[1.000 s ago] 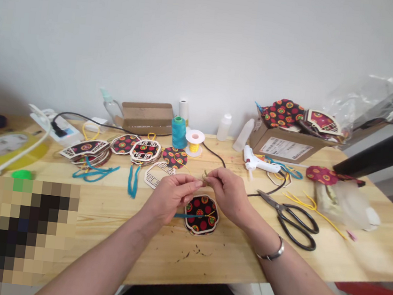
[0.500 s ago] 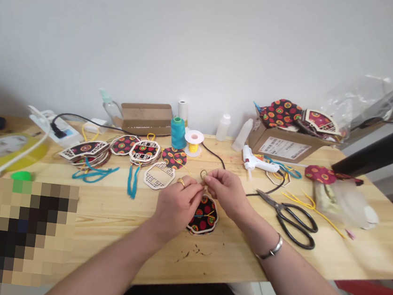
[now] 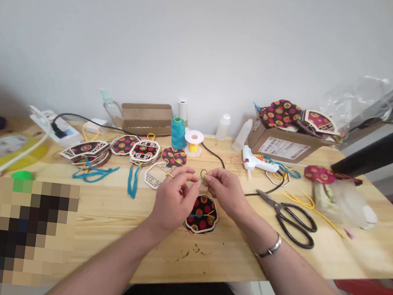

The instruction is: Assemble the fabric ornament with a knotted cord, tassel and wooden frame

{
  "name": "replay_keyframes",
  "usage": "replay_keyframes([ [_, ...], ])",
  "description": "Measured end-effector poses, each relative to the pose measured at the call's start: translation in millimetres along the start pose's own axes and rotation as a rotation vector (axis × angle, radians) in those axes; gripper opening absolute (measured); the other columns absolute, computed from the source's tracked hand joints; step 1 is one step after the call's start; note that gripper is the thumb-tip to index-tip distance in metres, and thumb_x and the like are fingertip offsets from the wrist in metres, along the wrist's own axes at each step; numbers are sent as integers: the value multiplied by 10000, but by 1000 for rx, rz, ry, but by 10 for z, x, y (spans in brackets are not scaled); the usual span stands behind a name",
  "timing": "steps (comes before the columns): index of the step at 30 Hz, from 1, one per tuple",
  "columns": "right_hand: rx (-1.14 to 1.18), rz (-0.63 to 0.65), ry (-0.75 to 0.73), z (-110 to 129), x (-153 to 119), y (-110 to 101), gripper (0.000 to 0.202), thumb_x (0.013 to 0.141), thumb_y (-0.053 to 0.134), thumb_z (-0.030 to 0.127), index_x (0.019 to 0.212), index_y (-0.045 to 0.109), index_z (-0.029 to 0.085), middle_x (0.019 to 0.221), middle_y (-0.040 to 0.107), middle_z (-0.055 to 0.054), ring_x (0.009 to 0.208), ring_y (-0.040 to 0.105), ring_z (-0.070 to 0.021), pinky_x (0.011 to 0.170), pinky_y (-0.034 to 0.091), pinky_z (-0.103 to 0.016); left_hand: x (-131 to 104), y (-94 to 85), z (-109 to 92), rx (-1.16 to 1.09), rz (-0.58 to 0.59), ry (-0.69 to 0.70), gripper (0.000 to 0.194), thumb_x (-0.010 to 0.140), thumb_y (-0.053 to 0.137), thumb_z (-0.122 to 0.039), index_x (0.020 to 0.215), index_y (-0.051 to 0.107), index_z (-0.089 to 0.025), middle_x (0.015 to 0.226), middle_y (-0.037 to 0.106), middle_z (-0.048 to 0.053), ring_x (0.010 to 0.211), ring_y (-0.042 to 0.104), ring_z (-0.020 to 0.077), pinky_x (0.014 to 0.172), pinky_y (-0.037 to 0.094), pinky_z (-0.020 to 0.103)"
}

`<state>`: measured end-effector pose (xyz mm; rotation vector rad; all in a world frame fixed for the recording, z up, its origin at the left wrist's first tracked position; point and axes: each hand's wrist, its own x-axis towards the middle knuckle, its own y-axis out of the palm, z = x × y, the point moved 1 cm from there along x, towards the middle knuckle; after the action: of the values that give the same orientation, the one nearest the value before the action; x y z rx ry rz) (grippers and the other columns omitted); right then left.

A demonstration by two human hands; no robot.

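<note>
My right hand (image 3: 225,188) is closed in a pinch over the patterned piece. Between its thumb and fingers is a small dark metal loop (image 3: 203,173) with a thin straight part pointing down; its exact kind is unclear. My left hand (image 3: 177,195) is beside it, thumb and fingers apart, with nothing visible in them. Below both hands lies an eight-lobed piece (image 3: 202,218) of black and red patterned fabric with a pale rim, a blue strand and a yellow strand on it. A pale wooden lattice frame (image 3: 152,176) lies partly behind my left hand.
Black-handled scissors (image 3: 296,225) and a white glue gun (image 3: 258,163) lie to the right. Behind stand a teal thread cone (image 3: 178,133), a yellow cord spool (image 3: 193,140) and a cardboard box (image 3: 282,143). Finished-looking ornaments (image 3: 145,151) lie left. Dark scraps (image 3: 190,251) lie near the front edge.
My left hand has come away from the right hand's fingertips and opened, moving slightly left. More of the patterned piece shows. My right hand keeps its pinch in nearly the same place.
</note>
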<state>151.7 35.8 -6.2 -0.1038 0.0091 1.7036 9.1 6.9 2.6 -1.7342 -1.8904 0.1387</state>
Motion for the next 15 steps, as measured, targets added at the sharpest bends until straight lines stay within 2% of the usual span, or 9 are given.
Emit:
replay_keyframes([
  [2, -102, -24, -55, -1, -1, -9, 168, 758, 560, 311, 664, 540, 173, 531, 496, 44, 465, 405, -79, 465, 325, -220, 32, -14, -5, -132, 34, -202, 155, 766, 600, -301, 821, 652, -166, 794, 644, 30, 440, 432, 58, 461, 371, 217],
  [4, -201, -48, -104, 10, -14, -14, 148, 775, 545, 275, 669, 552, 172, 566, 524, 34, 504, 433, -86, 504, 350, -223, 51, -9, -11, -312, 137, -415, 223, 749, 615, -320, 901, 655, -162, 555, 556, -30, 404, 395, 65, 414, 313, 198],
  [6, -283, -65, -140, 27, -33, -15, 135, 783, 540, 246, 673, 562, 172, 597, 550, 25, 548, 462, -95, 544, 370, -227, 58, 8, -22, -504, 250, -558, 322, 722, 639, -307, 1005, 641, -154, 521, 537, -45, 404, 408, 67, 403, 293, 187],
  [8, -332, -68, -164, 41, -50, -13, 123, 787, 538, 223, 680, 574, 172, 629, 578, 18, 589, 489, -102, 579, 385, -229, 59, 26, -30, -626, 330, -601, 403, 704, 653, -279, 1082, 618, -145, 583, 591, -22, 426, 441, 66, 401, 287, 179],
  [10, -355, -64, -171, 47, -60, -9, 121, 790, 536, 212, 686, 584, 173, 649, 599, 13, 612, 509, -106, 598, 394, -230, 58, 39, -27, -648, 368, -586, 416, 707, 649, -256, 1102, 615, -131, 600, 619, -5, 445, 459, 68, 408, 300, 175],
  [15, -359, -47, -153, 46, -58, -1, 127, 790, 548, 218, 682, 595, 169, 638, 619, 12, 597, 527, -105, 578, 398, -222, 58, 32, -12, -531, 314, -492, 258, 724, 652, -250, 954, 685, -137, 652, 663, 12, 568, 549, 90, 542, 426, 195],
])
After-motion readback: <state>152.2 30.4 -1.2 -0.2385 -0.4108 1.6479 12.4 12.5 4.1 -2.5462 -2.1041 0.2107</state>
